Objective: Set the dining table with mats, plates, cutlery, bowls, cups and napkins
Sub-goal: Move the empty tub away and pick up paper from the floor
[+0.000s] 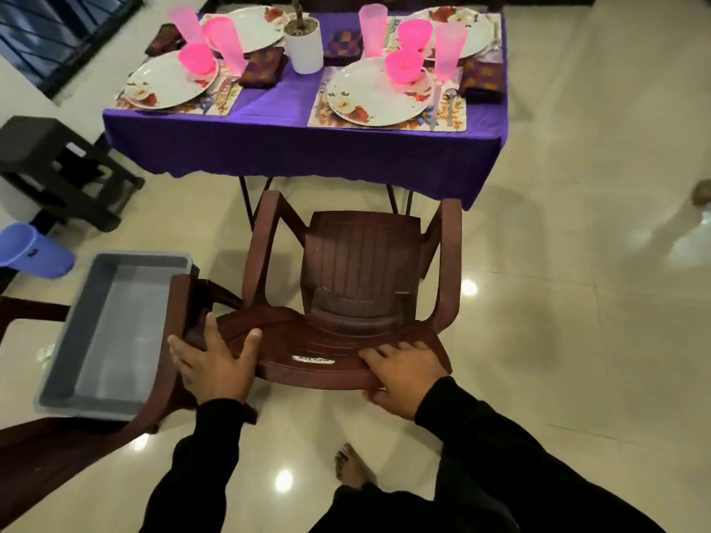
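A brown plastic chair (358, 263) stands in front of the dining table (292, 148), which wears a purple cloth. My left hand (215, 359) grips the left end of the chair's top rail. My right hand (404, 369) holds the rail's right end, thumb under its edge. On the table lie floral mats (454, 117), white flowered plates (369, 98), pink bowls (404, 65), tall pink cups (448, 48), folded dark napkins (483, 80) and cutlery (450, 103) beside the plates.
A grey tub (115, 328) sits on another brown chair (169, 378) at my left. A white plant pot (304, 44) stands mid-table. A black stool (57, 167) and a blue bucket (30, 251) are at the left wall. My bare foot (348, 465) is on the glossy tiles.
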